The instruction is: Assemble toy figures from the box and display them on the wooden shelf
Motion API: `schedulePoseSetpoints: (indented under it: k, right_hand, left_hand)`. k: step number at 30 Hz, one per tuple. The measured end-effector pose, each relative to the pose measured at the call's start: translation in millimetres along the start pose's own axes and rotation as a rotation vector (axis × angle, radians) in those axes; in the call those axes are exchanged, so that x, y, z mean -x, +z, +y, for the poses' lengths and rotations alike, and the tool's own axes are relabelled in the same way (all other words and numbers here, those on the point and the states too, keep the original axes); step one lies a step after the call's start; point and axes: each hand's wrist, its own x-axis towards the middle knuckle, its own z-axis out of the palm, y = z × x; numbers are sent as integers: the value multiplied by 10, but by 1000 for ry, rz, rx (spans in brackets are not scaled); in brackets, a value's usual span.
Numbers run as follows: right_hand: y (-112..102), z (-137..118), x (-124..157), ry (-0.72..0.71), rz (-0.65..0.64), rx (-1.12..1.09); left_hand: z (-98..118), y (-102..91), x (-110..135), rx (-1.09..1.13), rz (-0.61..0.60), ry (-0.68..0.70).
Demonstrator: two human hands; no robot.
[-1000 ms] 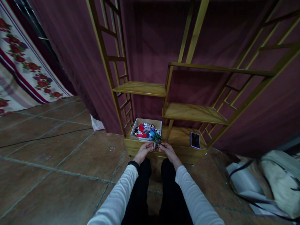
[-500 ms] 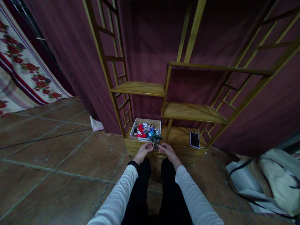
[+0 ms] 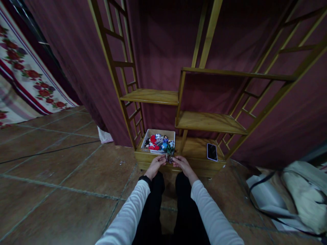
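Note:
Between my two hands is a small figurine [image 3: 169,153] with a dark green, leafy-looking top and a mottled brown lower part; its exact kind is too small to make out. My left hand [image 3: 157,163] pinches it from the left side, a dark band around the wrist. On the other side, the fingers of my right hand [image 3: 182,163] close on its right edge. Just behind the hands, an open cardboard box [image 3: 147,139] stands on the lowest shelf, filled with several small red, blue, grey and white figures.
A wooden display rack [image 3: 153,97] with stepped shelves rises in front of a maroon curtain [image 3: 163,51]. A phone [image 3: 212,151] lies on the lowest shelf at the right. Pale bags [image 3: 304,194] sit on the tiled floor at right, and a black cable [image 3: 51,151] runs along the left.
The hands and the green-topped figurine are almost where they were, with only a slight shift of the fingers and the figurine. The camera view has moved very slightly.

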Motion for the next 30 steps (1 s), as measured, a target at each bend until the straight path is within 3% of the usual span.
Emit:
schedulePoseSetpoints:
  k: [10,16,30]
  right_hand:
    - [7,27,-32,1,60,34]
    - [1,76,-60,-73,121,84]
    - [-31,103,-95,-77,86,55]
  left_hand:
    - [-6,-35,-24,51,-25,-46]
    - [-6,-33,-38,54,-5,-65]
    - [32,2,-20,88,0,-42]
